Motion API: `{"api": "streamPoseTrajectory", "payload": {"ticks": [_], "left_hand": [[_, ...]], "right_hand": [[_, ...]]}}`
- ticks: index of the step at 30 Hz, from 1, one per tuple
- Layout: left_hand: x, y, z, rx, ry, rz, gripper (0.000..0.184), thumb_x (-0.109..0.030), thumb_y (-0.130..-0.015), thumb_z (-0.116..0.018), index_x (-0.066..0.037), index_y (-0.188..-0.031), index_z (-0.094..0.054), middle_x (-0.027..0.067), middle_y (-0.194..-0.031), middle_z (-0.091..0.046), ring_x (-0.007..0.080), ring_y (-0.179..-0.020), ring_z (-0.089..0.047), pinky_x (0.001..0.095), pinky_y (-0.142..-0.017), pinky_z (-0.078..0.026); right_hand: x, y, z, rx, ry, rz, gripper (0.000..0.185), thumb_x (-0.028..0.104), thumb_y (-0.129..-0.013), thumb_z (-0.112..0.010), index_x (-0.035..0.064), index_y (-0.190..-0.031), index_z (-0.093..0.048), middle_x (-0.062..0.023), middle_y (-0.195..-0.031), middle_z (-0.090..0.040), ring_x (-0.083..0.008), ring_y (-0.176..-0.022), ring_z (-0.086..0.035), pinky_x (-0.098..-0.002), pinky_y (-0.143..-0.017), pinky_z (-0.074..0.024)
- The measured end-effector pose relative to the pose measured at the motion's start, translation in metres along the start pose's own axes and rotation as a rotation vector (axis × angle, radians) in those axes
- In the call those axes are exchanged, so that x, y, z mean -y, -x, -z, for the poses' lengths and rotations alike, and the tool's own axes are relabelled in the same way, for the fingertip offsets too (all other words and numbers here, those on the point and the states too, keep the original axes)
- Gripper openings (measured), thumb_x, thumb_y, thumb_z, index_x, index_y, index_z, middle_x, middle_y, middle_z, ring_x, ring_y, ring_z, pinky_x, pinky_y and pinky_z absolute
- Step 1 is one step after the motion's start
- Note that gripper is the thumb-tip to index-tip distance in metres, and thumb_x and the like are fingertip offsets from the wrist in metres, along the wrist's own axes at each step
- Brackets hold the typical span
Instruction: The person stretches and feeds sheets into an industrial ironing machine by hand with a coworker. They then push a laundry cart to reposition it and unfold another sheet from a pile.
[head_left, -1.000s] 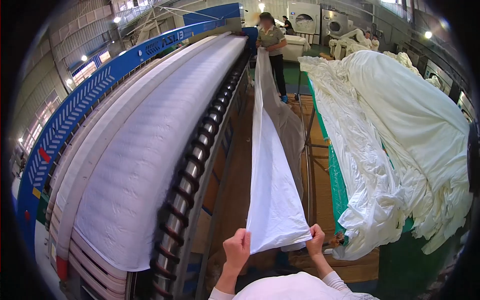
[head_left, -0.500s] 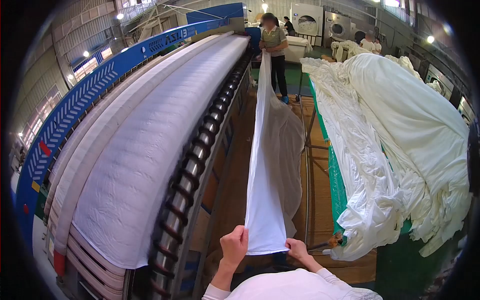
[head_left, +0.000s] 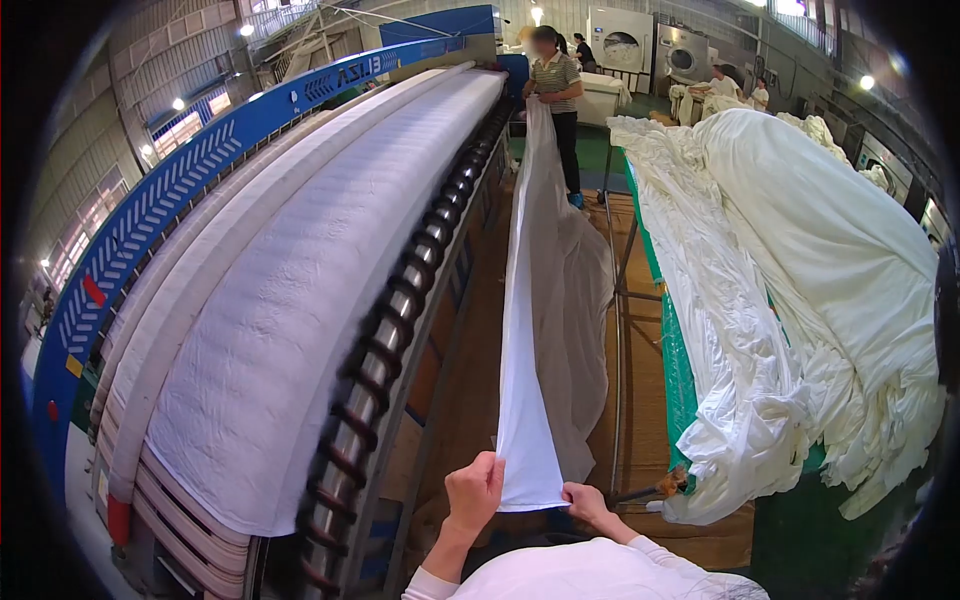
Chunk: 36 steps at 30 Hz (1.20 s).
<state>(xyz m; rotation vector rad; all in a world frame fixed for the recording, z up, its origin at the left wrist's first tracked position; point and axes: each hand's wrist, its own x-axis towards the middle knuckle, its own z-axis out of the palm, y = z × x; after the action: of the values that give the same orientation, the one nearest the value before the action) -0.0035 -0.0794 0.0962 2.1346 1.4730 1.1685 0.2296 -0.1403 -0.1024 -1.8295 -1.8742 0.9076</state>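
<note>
A long white sheet (head_left: 527, 440) stretches away from me, its near edge held up between my two hands. My left hand (head_left: 474, 493) is closed on the left corner, thumb on top. The right corner is pinched in my right hand (head_left: 590, 502), lower and close to my body. At the far end a person in a striped shirt (head_left: 556, 80) stands holding the sheet's other end near the chest. Between us the cloth hangs in a loose fold toward the floor.
On my left runs a long ironing machine (head_left: 270, 300) with a white sheet on its bed and a dark spiral roller (head_left: 385, 345) along the near side. To my right, a green-covered table (head_left: 675, 380) carries heaped white linen (head_left: 800, 200). Large washers (head_left: 683, 58) stand at the back.
My right hand has drawn slightly left toward my left hand, so the near edge spans a narrower width. The far person now appears slightly farther right in view.
</note>
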Motion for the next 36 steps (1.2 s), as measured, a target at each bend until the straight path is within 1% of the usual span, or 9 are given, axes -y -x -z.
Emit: {"api": "streamPoseTrajectory", "payload": {"ticks": [8, 11, 17, 18, 23, 26, 29, 33, 36], "left_hand": [[0.008, 0.001, 0.01, -0.014, -0.017, 0.041, 0.016, -0.017, -0.086, -0.059, -0.006, -0.075, -0.056, 0.0146, -0.055, -0.051, 0.0314, -0.049, -0.055, 0.0369, -0.044, -0.039], [0.008, 0.001, 0.007, -0.041, -0.01, 0.02, 0.014, -0.016, -0.085, -0.06, -0.007, -0.074, -0.057, 0.0142, -0.055, -0.052, 0.0311, -0.049, -0.055, 0.0369, -0.043, -0.04], [0.01, -0.006, 0.032, -0.131, -0.052, -0.015, 0.01, -0.014, -0.082, -0.061, -0.008, -0.075, -0.059, 0.0144, -0.056, -0.053, 0.0315, -0.05, -0.056, 0.0374, -0.044, -0.041], [0.011, -0.007, 0.042, -0.145, -0.078, -0.018, 0.009, -0.014, -0.082, -0.062, -0.008, -0.075, -0.059, 0.0146, -0.057, -0.053, 0.0317, -0.05, -0.056, 0.0377, -0.045, -0.041], [0.019, -0.02, 0.146, -0.218, -0.378, 0.028, 0.003, -0.008, -0.081, -0.06, -0.007, -0.079, -0.058, 0.0139, -0.064, -0.056, 0.032, -0.054, -0.056, 0.0392, -0.048, -0.042], [0.037, -0.027, 0.209, -0.344, -0.637, 0.027, 0.005, -0.009, -0.084, -0.056, -0.006, -0.081, -0.057, 0.0141, -0.066, -0.056, 0.0328, -0.056, -0.056, 0.0426, -0.05, -0.041], [0.06, -0.036, 0.265, -0.382, -0.785, 0.136, 0.009, -0.011, -0.087, -0.054, -0.005, -0.08, -0.056, 0.0162, -0.066, -0.057, 0.0355, -0.058, -0.056, 0.0438, -0.051, -0.04], [0.104, -0.05, 0.329, -0.37, -1.025, 0.168, 0.014, -0.015, -0.089, -0.051, -0.005, -0.08, -0.053, 0.0183, -0.07, -0.059, 0.0377, -0.063, -0.057, 0.0474, -0.053, -0.041], [0.172, -0.047, 0.359, -0.258, -1.201, 0.21, 0.015, -0.017, -0.09, -0.048, -0.005, -0.081, -0.05, 0.0192, -0.073, -0.06, 0.0393, -0.068, -0.058, 0.0494, -0.056, -0.042]], "right_hand": [[0.002, -0.011, -0.01, 0.069, -0.007, 0.012, 0.009, 0.008, -0.068, -0.057, 0.0098, -0.074, -0.05, -0.0152, -0.074, -0.058, -0.0375, -0.075, -0.057, -0.0456, -0.062, -0.0426], [0.001, -0.012, -0.015, -0.008, -0.014, 0.072, 0.011, 0.011, -0.07, -0.06, 0.0086, -0.073, -0.05, -0.0149, -0.068, -0.056, -0.0354, -0.067, -0.056, -0.0427, -0.057, -0.0417], [0.027, -0.016, -0.045, 0.024, -0.024, 0.19, 0.016, 0.018, -0.07, -0.064, 0.0091, -0.075, -0.052, -0.0148, -0.069, -0.057, -0.0362, -0.068, -0.058, -0.0434, -0.06, -0.0442], [0.046, -0.018, -0.045, 0.141, -0.014, 0.168, 0.02, 0.02, -0.069, -0.066, 0.0083, -0.077, -0.052, -0.0156, -0.069, -0.057, -0.037, -0.068, -0.058, -0.0442, -0.06, -0.0445], [0.129, -0.036, -0.033, 0.27, -0.164, 0.483, 0.02, 0.018, -0.069, -0.065, 0.009, -0.08, -0.05, -0.016, -0.07, -0.056, -0.0379, -0.068, -0.056, -0.0439, -0.056, -0.0428], [0.191, -0.049, -0.02, 0.288, -0.23, 0.623, 0.022, 0.019, -0.07, -0.065, 0.0085, -0.077, -0.047, -0.0153, -0.066, -0.054, -0.0379, -0.064, -0.054, -0.0436, -0.054, -0.0416], [0.248, -0.057, -0.028, 0.251, -0.366, 0.71, 0.023, 0.021, -0.071, -0.065, 0.0083, -0.077, -0.046, -0.0146, -0.063, -0.053, -0.0375, -0.062, -0.054, -0.0443, -0.053, -0.041], [0.313, -0.072, -0.043, 0.343, -0.382, 0.781, 0.024, 0.021, -0.074, -0.065, 0.0077, -0.08, -0.046, -0.0128, -0.067, -0.055, -0.0337, -0.066, -0.056, -0.0419, -0.057, -0.0424], [0.313, -0.073, -0.045, 0.375, -0.552, 0.859, 0.022, 0.021, -0.078, -0.064, 0.0062, -0.083, -0.049, -0.0114, -0.071, -0.056, -0.0302, -0.07, -0.057, -0.0399, -0.061, -0.044]]}}
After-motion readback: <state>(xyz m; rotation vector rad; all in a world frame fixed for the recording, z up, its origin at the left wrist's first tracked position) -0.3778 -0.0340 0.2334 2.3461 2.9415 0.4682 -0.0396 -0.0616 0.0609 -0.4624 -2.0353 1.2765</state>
